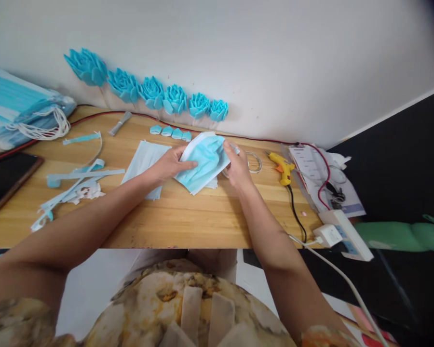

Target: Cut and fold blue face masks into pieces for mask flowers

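At the front of the desk (195, 221), a white cable (338, 268) passed close by the right forearm (271, 231), and a snag there could, I thought, have tugged at the adapter (329, 235) in the power strip (352, 236). Further in, both hands were closed on one blue mask (204, 161), held just over the middle of the desk — the left hand (168, 165) pinching its left side, thumb on top, the right hand (237, 166) gripping its far right end, most fingers tucked out of sight. The fabric rippled between them; an uneven pull, to my eye, risked a crooked crease or an edge slipping from under a thumb. Its long axis seemed to run slantwise, near left to far right, blue face up, though the buckling made that hard to judge. A pale sheet (141, 161) lay beside it, and to the right the yellow glue gun (285, 168) — hot or cold I couldn't tell, so a brush against it might burn. Behind, a wide sweep could have scattered four small cut pieces (176, 133), short of the blue flowers (152, 92) along the wall (275, 72).
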{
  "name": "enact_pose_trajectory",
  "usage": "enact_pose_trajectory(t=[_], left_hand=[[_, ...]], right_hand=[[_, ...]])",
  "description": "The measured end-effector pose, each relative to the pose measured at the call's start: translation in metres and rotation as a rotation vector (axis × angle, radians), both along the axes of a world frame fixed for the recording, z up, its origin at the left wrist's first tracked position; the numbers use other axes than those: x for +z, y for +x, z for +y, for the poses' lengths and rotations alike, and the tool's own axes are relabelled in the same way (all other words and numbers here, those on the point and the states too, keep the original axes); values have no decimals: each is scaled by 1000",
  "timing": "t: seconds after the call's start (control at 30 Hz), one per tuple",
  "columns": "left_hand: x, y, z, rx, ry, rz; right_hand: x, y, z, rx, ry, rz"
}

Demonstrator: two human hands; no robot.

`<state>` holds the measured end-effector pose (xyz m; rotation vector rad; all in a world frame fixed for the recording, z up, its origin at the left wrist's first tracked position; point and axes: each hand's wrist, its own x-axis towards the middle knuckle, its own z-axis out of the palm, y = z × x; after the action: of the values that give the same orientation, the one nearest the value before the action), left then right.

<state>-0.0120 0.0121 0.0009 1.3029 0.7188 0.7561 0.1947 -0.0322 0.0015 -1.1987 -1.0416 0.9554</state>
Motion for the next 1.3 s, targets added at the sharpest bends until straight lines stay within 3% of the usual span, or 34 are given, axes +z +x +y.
enact_pose_trajectory(t=[0.13,0.37,0.53,0.63,0.73,0.83,1.0,1.13,1.3], left_hand=[[0,-2,1,-44,19,108],[3,-6,10,-64,29,99],[8,-12,15,-67,-32,126],[7,-13,20,28,-64,106],[1,-12,28,220,-51,-28],[-4,-12,34,346,2,-125],[-1,-12,31,392,129,-56],[4,-12,27,423,311,60],[20,-20,27,460,522,174]], right_hand=[[7,14,-2,0,-36,-33],[11,19,0,-1,-53,-59],[5,21,6,-118,-2,-13],[4,24,9,-180,27,10],[4,25,10,-166,49,46],[5,24,9,-101,32,95],[5,15,5,-3,-7,112],[0,8,5,-115,2,-29],[-7,4,5,-249,122,-198]])
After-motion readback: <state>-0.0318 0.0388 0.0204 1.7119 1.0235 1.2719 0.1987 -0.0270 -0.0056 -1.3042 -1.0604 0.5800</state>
